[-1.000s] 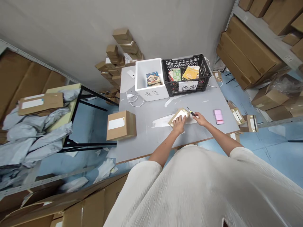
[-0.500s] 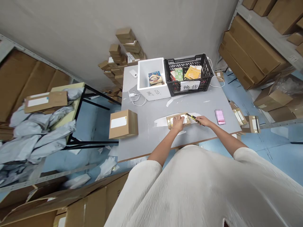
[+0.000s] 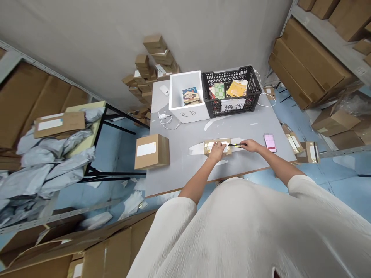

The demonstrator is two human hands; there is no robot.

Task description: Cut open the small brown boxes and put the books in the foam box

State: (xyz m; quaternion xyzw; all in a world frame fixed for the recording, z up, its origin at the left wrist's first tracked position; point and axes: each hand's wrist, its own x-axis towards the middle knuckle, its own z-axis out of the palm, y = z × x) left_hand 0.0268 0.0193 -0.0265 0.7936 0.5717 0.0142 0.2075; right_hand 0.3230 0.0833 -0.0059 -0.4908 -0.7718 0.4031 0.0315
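A small taped cardboard parcel [image 3: 206, 147] lies near the front edge of the grey table [image 3: 179, 166]. My left hand [image 3: 217, 150] rests on top of it, fingers spread over its white label. In my right hand [image 3: 249, 145] is a black and yellow utility knife [image 3: 238, 145], its tip pointing left at the parcel's right part. Whether the blade touches the parcel is too small to tell.
A larger cardboard box [image 3: 152, 151] stands at the table's left. Behind are a white foam box [image 3: 189, 116] and a black crate [image 3: 255, 90], both with books. A phone [image 3: 270, 143] lies at the right, a cable [image 3: 169, 125] at the left.
The knife has turned from slanting to nearly level, and my right hand has risen slightly. The parcel has straightened a little under my left hand.
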